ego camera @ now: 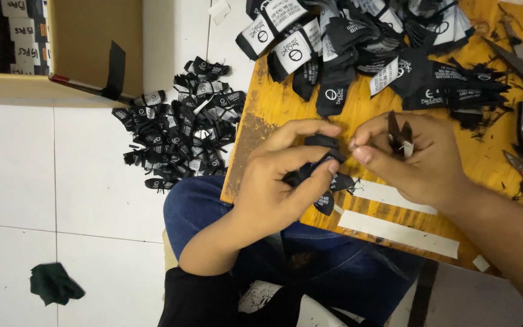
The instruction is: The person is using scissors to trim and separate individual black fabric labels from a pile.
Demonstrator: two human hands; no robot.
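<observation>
Fingers of left hand [279, 181] pinch folded black woven labels [325, 175]. Right hand [410, 157] grips small black snips [399, 136], touching them. Beneath: scuffed yellow wooden board [273, 115], white tiled floor [86, 181].

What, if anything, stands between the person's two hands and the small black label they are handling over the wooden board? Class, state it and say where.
Nothing visible does. The left hand already pinches the black label in its fingers, and the right hand, with small snips tucked in it, meets the label with its fingertips above the wooden board.

White tiled floor [92, 181] beneath a worn yellow wooden board [273, 103].
</observation>
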